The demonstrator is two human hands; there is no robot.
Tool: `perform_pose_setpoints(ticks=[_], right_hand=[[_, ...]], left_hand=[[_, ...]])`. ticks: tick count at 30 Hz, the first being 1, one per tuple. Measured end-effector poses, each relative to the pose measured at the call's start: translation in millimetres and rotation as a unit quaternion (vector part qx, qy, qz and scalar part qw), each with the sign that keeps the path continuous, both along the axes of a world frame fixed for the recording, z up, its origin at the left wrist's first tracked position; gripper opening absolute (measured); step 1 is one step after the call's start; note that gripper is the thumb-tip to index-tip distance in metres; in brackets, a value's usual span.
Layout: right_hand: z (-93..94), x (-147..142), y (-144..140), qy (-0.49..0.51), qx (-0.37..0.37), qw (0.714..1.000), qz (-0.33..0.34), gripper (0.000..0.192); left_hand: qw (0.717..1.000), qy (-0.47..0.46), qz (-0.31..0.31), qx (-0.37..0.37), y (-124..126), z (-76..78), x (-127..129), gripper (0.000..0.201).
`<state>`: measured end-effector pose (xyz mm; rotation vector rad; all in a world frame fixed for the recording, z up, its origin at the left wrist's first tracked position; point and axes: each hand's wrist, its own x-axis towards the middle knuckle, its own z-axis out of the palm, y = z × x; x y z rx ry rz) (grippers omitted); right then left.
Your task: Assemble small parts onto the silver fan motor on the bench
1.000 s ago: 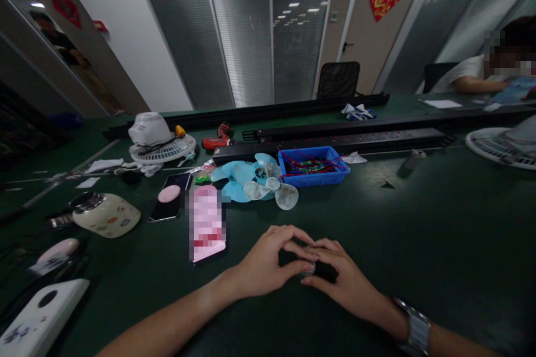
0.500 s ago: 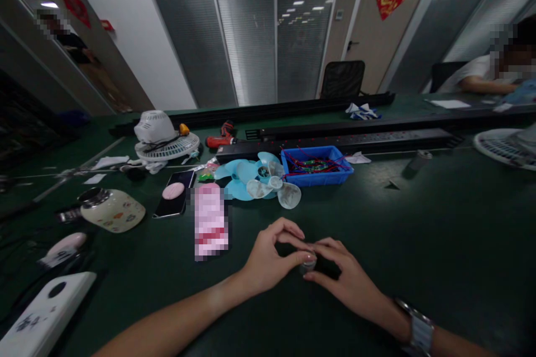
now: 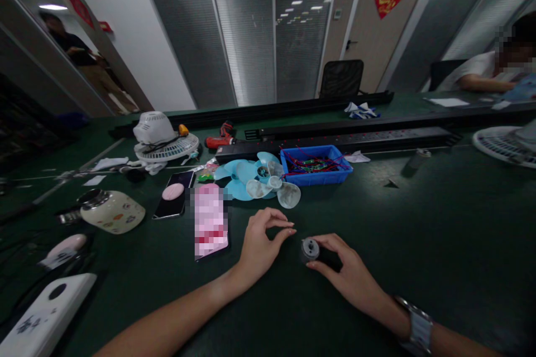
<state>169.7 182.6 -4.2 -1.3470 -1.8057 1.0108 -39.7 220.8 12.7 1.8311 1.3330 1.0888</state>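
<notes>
My right hand [image 3: 344,271] rests on the dark green table [image 3: 419,223] and grips a small round grey motor [image 3: 310,247] with thumb and fingertips, its end face turned up toward me. My left hand [image 3: 259,242] lies just left of the motor, apart from it, with thumb and forefinger pinched together; nothing shows between them. A watch [image 3: 416,330] is on my right wrist. A pink phone [image 3: 210,222] lies directly left of my left hand.
Light blue and clear fan blades [image 3: 255,181] and a blue bin [image 3: 314,179] of wired parts lie beyond my hands. A white fan grille [image 3: 161,142], red drill [image 3: 221,136], cream housing [image 3: 112,212] and black phone [image 3: 173,201] sit left. A person [image 3: 494,70] sits far right.
My hands were joined over the motor; now the left hand has drawn away to the left, pinched, and the right hand alone holds the motor, tipped so its face shows.
</notes>
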Motion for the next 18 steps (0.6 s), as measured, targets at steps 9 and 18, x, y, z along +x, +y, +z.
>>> perform_pose_setpoints(ticks=[9,18], right_hand=[[-4.5,1.9,-0.2,-0.013,0.006,1.0,0.011,0.024],[-4.3,1.8,-0.6,-0.01,0.019,1.0,0.022,0.019]], left_hand=[[0.997,0.082,0.006,0.001,8.6,-10.9,-5.7,0.026],[1.0,0.005,0.0,0.027,-4.3,4.7,0.9,0.009]])
